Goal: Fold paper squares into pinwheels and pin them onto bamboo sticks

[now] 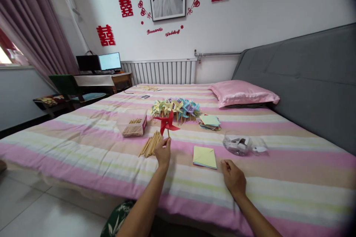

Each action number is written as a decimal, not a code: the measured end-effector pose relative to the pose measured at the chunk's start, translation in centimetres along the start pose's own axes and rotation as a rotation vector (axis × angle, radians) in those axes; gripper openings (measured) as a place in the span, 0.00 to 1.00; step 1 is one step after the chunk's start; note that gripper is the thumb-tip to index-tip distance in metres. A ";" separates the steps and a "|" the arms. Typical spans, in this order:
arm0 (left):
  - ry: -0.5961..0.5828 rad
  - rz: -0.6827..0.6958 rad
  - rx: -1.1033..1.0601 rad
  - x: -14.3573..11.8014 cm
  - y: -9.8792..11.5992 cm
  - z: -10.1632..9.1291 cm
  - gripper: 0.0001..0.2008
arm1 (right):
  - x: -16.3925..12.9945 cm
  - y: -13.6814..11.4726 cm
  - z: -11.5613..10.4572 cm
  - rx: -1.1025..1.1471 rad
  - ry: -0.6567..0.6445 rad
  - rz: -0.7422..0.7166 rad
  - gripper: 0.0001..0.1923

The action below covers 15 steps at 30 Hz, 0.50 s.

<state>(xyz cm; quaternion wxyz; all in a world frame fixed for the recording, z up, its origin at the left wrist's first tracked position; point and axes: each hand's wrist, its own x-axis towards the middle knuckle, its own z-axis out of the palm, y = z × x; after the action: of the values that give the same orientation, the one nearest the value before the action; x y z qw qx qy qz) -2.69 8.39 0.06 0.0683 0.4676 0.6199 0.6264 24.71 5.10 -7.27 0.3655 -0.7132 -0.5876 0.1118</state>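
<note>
Red pinwheel held upright over striped bed.

Bed point(83, 144) under both hands. Heap of finished pinwheels point(176, 108) beyond the fingers; loose sticks point(151, 144) just left of them. Left hand point(163, 152) pinches the red pinwheel point(167, 123) by its stick, fingers closed. Right hand point(233, 177) rests loosely curled, empty. Judgement: grip low, keep the stick vertical.

The red pinwheel point(167, 122) is matt folded paper on a thin wooden stick; the pillow point(242, 93) is glossy satin (the striped bedsheet point(83, 144) looks matt cotton).
</note>
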 end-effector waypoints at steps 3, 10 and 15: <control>0.036 0.008 0.040 2.1 -0.8 -0.9 0.10 | 0.1 0.1 0.1 -0.018 -0.007 0.016 0.16; 0.061 0.000 0.085 4.4 -2.7 -1.6 0.12 | -0.1 0.5 0.3 -0.009 -0.008 0.026 0.16; 0.060 -0.012 0.113 6.3 -3.0 -1.8 0.10 | 0.0 0.7 0.3 -0.019 -0.029 0.061 0.16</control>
<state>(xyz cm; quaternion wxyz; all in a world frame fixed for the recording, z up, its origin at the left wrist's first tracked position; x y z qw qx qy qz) -8.90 12.02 1.06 0.0271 0.4480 0.6590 0.6036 25.07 5.17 -7.97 0.3466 -0.7324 -0.5720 0.1275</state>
